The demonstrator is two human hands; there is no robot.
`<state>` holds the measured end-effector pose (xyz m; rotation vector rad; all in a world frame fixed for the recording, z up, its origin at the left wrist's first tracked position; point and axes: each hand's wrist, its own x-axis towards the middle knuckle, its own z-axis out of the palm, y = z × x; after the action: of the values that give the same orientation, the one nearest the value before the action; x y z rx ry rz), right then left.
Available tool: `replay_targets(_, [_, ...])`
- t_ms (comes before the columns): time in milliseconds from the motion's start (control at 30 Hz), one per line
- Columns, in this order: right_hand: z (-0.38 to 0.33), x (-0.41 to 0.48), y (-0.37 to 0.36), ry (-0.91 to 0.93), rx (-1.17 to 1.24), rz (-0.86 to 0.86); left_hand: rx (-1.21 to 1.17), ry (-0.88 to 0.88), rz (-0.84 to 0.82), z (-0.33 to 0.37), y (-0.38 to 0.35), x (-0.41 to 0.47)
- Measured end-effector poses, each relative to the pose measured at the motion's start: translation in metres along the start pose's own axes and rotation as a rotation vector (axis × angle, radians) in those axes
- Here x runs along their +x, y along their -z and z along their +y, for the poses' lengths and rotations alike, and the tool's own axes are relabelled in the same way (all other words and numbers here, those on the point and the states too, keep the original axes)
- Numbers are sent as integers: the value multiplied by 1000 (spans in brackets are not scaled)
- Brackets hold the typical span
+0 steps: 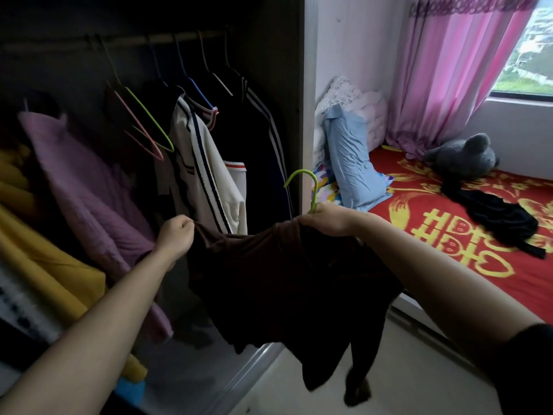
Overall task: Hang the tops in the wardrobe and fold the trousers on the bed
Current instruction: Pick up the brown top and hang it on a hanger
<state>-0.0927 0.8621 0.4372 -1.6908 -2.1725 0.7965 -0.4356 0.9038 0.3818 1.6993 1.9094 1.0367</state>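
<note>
A dark brown top point(278, 283) hangs between my hands in front of the open wardrobe point(269, 85). My left hand point(176, 233) grips its left shoulder edge. My right hand point(327, 220) holds the other shoulder together with a green hanger point(311, 187), whose hook sticks up above my fist. The hanger's body is hidden inside the top. On the wardrobe rail point(119, 43) hang a white striped top point(206, 169), a dark striped jacket point(257, 136) and bare pink and green hangers point(143, 127). Black trousers point(496, 217) lie crumpled on the red bed point(449, 250).
A purple garment point(86, 193) and a yellow one point(39, 253) fill the wardrobe's left side. On the bed are a blue pillow point(350, 163), white bedding point(359, 106) and a grey plush toy point(463, 157). Pink curtains point(443, 73) hang by the window. Pale floor point(404, 378) lies below.
</note>
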Motion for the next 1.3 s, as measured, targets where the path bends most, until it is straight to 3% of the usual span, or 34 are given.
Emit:
replay_targets(133, [-6, 5, 3, 1, 76, -6, 145, -54, -104, 2, -3, -7])
replay_targets(300, [-16, 7, 12, -7, 211, 17, -314, -197, -360, 42, -6, -28])
replay_targets(433, [-18, 3, 16, -25, 296, -94, -163, -331, -591, 65, -21, -41])
replay_targets(567, [0, -7, 29, 72, 364, 23, -369, -335, -472, 64, -31, -45])
replay_targets(667, [29, -21, 44, 41, 340, 128, -491, -283, -428, 58, -24, -42])
replay_targets(833, [63, -35, 50, -8, 21, 145, -551, -247, -387, 59, -8, -26])
replay_targets(1033, [44, -30, 46, 239, -267, 523, -753, -136, -181, 61, 24, -3])
replay_targets(1200, [-3, -14, 39, 339, -266, 793, -477, -178, 6, 41, 50, 14])
replay_targets(1300, [-30, -1, 39, 350, -263, 822, -344, -286, 33, 25, 67, 19])
